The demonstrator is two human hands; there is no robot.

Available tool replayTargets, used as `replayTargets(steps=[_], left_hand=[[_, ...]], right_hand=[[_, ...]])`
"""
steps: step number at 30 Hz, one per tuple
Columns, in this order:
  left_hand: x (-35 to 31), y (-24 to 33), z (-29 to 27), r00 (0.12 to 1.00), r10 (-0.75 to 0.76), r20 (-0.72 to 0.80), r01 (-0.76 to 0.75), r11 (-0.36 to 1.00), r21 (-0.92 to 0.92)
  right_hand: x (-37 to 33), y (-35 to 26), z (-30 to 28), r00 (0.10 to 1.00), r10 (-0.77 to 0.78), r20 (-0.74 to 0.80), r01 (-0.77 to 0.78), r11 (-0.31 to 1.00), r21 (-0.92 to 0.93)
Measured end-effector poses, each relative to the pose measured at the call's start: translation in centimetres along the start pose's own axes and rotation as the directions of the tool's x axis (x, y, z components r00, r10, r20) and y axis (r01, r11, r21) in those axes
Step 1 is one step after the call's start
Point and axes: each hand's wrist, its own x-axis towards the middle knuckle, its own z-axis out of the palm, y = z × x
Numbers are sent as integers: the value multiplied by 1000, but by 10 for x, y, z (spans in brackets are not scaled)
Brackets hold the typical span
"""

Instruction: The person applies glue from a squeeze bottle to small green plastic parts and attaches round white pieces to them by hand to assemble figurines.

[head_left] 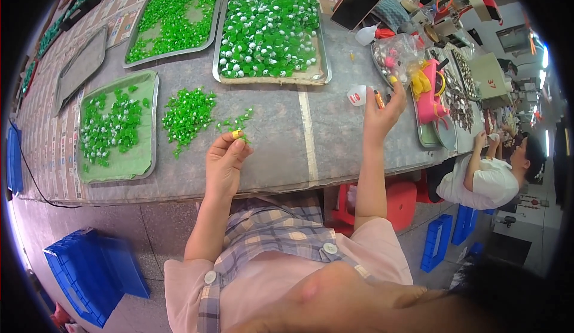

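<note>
My left hand (225, 164) is pinched closed, with yellow tape round one fingertip. A small green piece shows at its fingertips, beside a few loose green pieces (238, 119). To its left lies a heap of small green pieces (188, 116). My right hand (385, 109) is further right, its thumb and taped forefinger apart. In the gap between them is a small orange tube (379, 99); I see no firm grip on it. Left of that hand lies a white bottle with a red label (357, 96).
Metal trays with green and white pieces (213, 70), (156, 94) and green pieces (127, 58) stand left and behind. A plastic bag (406, 55), pink holder (428, 97) and dark-screened device (355, 6) are at the right. A co-worker (484, 180) sits beyond. Blue crates (84, 279) stand below.
</note>
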Motion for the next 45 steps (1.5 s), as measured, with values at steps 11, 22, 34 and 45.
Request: replayTargets(steps=[11,22,34,45], left_hand=[[-6,3,-2,1000,27,0,-27,999,-32],[1,-9,8,992,-11,126,-2,995,98],[-3,-8,10,990,-73,123,81,995,-61],[-8,-10,10,995,-57,88,58,998,-5]], right_hand=[[6,9,105,674,-397,623,269,917,294],[-46,-67,8,442,-276,854,-584,634,507],[-72,-83,-2,311,-213,926,-931,126,341],[-69,-90,-7,383,-121,916,-917,71,392]])
